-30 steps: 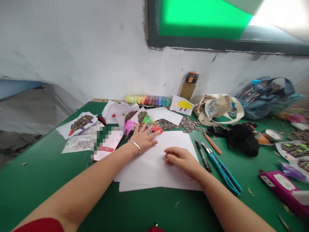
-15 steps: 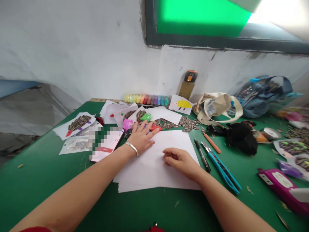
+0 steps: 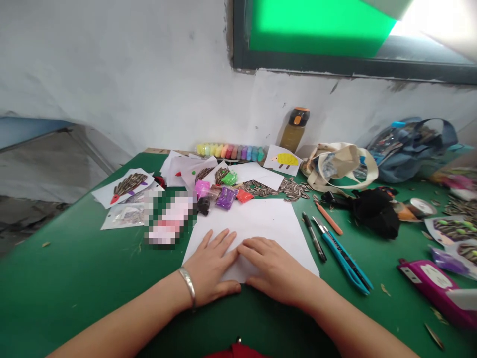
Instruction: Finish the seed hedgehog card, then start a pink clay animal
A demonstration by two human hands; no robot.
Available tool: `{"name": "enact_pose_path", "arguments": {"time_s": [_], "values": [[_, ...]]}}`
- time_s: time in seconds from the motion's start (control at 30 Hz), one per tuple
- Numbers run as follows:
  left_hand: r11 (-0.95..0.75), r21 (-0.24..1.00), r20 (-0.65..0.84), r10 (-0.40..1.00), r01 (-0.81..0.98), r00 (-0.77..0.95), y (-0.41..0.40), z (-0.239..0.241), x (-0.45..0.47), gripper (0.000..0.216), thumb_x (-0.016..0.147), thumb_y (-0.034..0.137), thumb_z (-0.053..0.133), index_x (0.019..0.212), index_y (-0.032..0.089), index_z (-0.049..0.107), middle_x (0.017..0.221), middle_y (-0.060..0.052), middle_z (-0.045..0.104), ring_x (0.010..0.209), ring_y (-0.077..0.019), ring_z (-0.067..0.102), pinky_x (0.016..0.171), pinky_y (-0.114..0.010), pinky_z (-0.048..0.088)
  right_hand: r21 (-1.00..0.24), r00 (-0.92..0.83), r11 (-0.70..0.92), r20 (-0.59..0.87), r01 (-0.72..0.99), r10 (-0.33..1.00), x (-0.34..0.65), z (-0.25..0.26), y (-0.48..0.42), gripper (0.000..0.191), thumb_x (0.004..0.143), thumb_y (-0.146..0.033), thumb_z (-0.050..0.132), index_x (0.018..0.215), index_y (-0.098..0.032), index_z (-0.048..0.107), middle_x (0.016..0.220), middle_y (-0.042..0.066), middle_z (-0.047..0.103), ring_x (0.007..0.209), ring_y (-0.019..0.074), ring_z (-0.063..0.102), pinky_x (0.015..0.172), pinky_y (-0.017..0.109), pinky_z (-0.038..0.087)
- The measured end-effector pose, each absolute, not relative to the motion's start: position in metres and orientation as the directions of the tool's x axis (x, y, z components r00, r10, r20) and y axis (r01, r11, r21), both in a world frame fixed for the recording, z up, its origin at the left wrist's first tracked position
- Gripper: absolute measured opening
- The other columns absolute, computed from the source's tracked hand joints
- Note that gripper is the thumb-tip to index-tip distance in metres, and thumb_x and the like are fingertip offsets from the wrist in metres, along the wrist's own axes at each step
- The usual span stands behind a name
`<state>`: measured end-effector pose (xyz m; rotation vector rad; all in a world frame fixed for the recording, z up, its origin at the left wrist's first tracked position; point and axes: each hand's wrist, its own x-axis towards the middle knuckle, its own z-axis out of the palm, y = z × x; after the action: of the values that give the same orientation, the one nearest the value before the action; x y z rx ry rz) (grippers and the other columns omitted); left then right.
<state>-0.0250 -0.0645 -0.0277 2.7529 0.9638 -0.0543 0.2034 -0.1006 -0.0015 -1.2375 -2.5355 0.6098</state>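
In the head view, the stack of plain white rectangular paper sheets (image 3: pixel 274 223) lies under both hands and stretches away from them across the dark green, smooth-topped bench (image 3: pixel 93 278). The left hand (image 3: pixel 208 271) covers its near left corner, fingers spread and grasping nothing; the right hand (image 3: pixel 278 268) rests loosely curved on the near right part, also unclenched, index fingertips meeting. Both are equally near; the long axis is hard to judge with that near edge partly covered. Small bright plastic-wrapped clay packets (image 3: pixel 226 197) sit at the far left edge; a slim black pen (image 3: pixel 314 236) and blue-handled cutter (image 3: pixel 345 258) flank the right. Behind stands a scuffed whitish wall (image 3: pixel 130 74).
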Motion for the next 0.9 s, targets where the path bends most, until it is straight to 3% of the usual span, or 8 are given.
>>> {"name": "enact_pose_path", "arguments": {"time_s": [0.17, 0.23, 0.33, 0.47, 0.77, 0.9], "values": [[-0.74, 0.18, 0.054, 0.666, 0.648, 0.744, -0.043, -0.021, -0.026, 0.045, 0.093, 0.042, 0.047, 0.133, 0.021, 0.053, 0.145, -0.014, 0.047, 0.137, -0.0334, 0.036, 0.111, -0.056, 0.029, -0.462, -0.623, 0.566, 0.038, 0.682, 0.781, 0.207, -0.005, -0.095, 0.049, 0.083, -0.018, 0.061, 0.13, -0.021, 0.049, 0.129, 0.009, 0.058, 0.122, 0.0253, 0.049, 0.102, 0.041, 0.039], [-0.733, 0.154, 0.12, 0.68, 0.663, 0.724, -0.027, -0.019, -0.023, 0.042, 0.094, 0.038, 0.047, 0.13, 0.02, 0.056, 0.141, -0.015, 0.051, 0.135, -0.033, 0.039, 0.11, -0.054, 0.031, -0.456, -0.635, 0.58, 0.04, 0.675, 0.771, 0.207, -0.004, -0.094, 0.041, 0.084, -0.019, 0.06, 0.124, -0.021, 0.053, 0.126, 0.009, 0.059, 0.12, 0.0252, 0.049, 0.102, 0.041, 0.039], [-0.695, 0.081, 0.084, 0.719, 0.714, 0.69, -0.002, -0.022, -0.012, 0.048, 0.092, 0.044, 0.05, 0.135, 0.022, 0.053, 0.147, -0.015, 0.043, 0.138, -0.0364, 0.033, 0.112, -0.058, 0.025, -0.441, -0.648, 0.597, 0.045, 0.67, 0.76, 0.208, -0.003, -0.094, 0.034, 0.085, -0.019, 0.059, 0.119, -0.021, 0.056, 0.125, 0.009, 0.059, 0.12, 0.025, 0.049, 0.102, 0.041, 0.039], [-0.662, 0.043, 0.018, 0.75, 0.749, 0.662, 0.027, -0.029, 0.002, 0.055, 0.093, 0.054, 0.041, 0.143, 0.03, 0.043, 0.158, -0.01, 0.026, 0.145, -0.0353, 0.019, 0.114, -0.061, 0.013, -0.446, -0.644, 0.593, 0.047, 0.671, 0.763, 0.209, -0.001, -0.093, 0.033, 0.085, -0.02, 0.06, 0.118, -0.021, 0.057, 0.127, 0.008, 0.059, 0.121, 0.0249, 0.049, 0.102, 0.04, 0.039], [-0.648, 0.015, 0.0, 0.762, 0.762, 0.648, 0.064, -0.029, 0.009, 0.058, 0.093, 0.058, 0.037, 0.144, 0.031, 0.041, 0.157, -0.008, 0.027, 0.145, -0.0336, 0.016, 0.114, -0.058, 0.009, -0.456, -0.642, 0.587, 0.043, 0.669, 0.765, 0.21, -0.004, -0.091, 0.034, 0.086, -0.021, 0.06, 0.12, -0.022, 0.057, 0.13, 0.009, 0.057, 0.121, 0.0258, 0.049, 0.102, 0.042, 0.038], [-0.628, 0.008, -0.001, 0.779, 0.778, 0.628, 0.069, -0.026, 0.017, 0.055, 0.093, 0.056, 0.037, 0.141, 0.028, 0.046, 0.158, -0.008, 0.027, 0.145, -0.0335, 0.017, 0.114, -0.059, 0.011, -0.454, -0.641, 0.578, 0.021, 0.678, 0.767, 0.21, -0.003, -0.095, 0.045, 0.083, -0.031, 0.066, 0.125, -0.024, 0.055, 0.132, 0.01, 0.055, 0.122, 0.0279, 0.047, 0.102, 0.044, 0.038]]}}
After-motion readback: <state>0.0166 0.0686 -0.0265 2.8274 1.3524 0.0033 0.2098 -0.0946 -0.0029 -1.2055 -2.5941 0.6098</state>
